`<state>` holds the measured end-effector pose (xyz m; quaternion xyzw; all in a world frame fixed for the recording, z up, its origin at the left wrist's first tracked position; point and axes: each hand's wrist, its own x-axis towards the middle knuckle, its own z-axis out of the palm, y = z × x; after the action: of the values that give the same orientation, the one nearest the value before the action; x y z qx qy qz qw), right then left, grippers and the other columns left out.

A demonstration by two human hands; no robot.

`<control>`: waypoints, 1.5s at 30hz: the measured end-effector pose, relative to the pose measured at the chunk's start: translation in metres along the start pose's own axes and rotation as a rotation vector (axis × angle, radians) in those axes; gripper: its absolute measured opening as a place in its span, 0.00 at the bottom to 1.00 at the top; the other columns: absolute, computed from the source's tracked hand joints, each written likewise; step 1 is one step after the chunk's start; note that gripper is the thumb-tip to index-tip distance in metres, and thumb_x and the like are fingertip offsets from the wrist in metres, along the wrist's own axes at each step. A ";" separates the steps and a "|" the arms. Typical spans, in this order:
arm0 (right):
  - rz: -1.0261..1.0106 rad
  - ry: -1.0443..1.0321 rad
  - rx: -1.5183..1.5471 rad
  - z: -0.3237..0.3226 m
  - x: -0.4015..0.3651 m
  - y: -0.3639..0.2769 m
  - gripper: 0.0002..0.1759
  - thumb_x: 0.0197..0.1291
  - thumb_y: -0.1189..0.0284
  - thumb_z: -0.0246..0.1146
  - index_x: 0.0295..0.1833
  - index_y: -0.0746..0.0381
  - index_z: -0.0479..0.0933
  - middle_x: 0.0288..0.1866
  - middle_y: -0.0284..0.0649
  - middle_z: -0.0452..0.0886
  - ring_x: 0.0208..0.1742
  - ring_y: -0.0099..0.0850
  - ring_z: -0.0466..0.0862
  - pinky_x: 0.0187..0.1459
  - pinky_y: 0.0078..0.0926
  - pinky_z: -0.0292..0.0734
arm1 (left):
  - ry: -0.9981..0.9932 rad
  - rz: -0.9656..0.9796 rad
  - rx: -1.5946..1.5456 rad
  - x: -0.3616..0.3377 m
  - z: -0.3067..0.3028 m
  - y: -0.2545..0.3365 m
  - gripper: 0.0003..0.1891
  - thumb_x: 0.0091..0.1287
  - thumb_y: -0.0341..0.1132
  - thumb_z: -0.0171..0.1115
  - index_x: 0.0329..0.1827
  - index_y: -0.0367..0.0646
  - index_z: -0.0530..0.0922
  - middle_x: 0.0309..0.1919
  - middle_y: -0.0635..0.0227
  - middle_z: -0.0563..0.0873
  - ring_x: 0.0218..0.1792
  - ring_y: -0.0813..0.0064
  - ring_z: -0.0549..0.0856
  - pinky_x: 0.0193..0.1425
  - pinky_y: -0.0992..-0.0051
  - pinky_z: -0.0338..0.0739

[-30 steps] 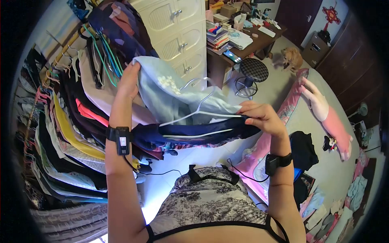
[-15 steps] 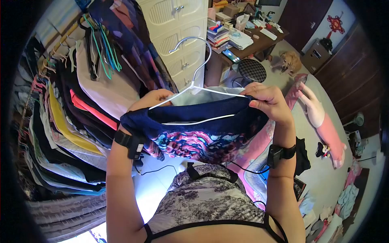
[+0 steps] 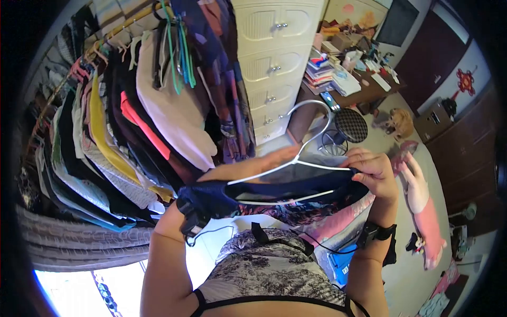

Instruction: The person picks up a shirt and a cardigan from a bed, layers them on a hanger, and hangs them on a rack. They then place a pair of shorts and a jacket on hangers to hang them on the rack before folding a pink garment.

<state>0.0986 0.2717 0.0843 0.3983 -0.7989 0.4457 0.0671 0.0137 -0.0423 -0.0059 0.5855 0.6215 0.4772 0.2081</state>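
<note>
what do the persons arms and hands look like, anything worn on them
Both arms are bare, with no sleeves. The left hand and right hand have no gloves. Each wrist has a black strap with a boxy black unit: the left band and the right band. A thin black cable trails from the left band, and another trails from the right.

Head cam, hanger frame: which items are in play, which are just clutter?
In hand: white wire hanger, navy floral garment, left hand, right hand pinching the garment.
Lying about: hung clothes, white drawers, desk, stool, dog, pink plush.
</note>
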 end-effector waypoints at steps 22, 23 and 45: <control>-0.194 -0.253 0.234 0.040 0.074 0.018 0.16 0.54 0.65 0.67 0.37 0.69 0.82 0.38 0.45 0.84 0.40 0.44 0.81 0.44 0.39 0.74 | 0.078 -0.175 0.136 -0.066 0.021 0.026 0.26 0.74 0.43 0.47 0.68 0.35 0.64 0.69 0.49 0.64 0.71 0.57 0.63 0.74 0.63 0.54; -0.191 -0.253 0.241 0.041 0.074 0.018 0.16 0.54 0.65 0.67 0.37 0.69 0.82 0.38 0.45 0.84 0.40 0.44 0.81 0.44 0.39 0.74 | 0.067 -0.183 0.054 -0.066 0.021 0.027 0.26 0.74 0.43 0.46 0.68 0.35 0.64 0.68 0.49 0.66 0.70 0.56 0.64 0.73 0.63 0.55; 0.393 0.194 0.052 0.041 0.031 -0.006 0.15 0.61 0.70 0.62 0.29 0.69 0.70 0.25 0.34 0.64 0.28 0.26 0.65 0.31 0.25 0.61 | 1.374 -0.338 0.063 -0.158 -0.057 0.069 0.30 0.64 0.24 0.60 0.70 0.43 0.62 0.55 0.72 0.73 0.46 0.83 0.73 0.53 0.83 0.69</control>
<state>0.0921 0.2208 0.0776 0.1915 -0.8391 0.5071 0.0452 0.0393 -0.2178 0.0302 0.0530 0.7081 0.6815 -0.1770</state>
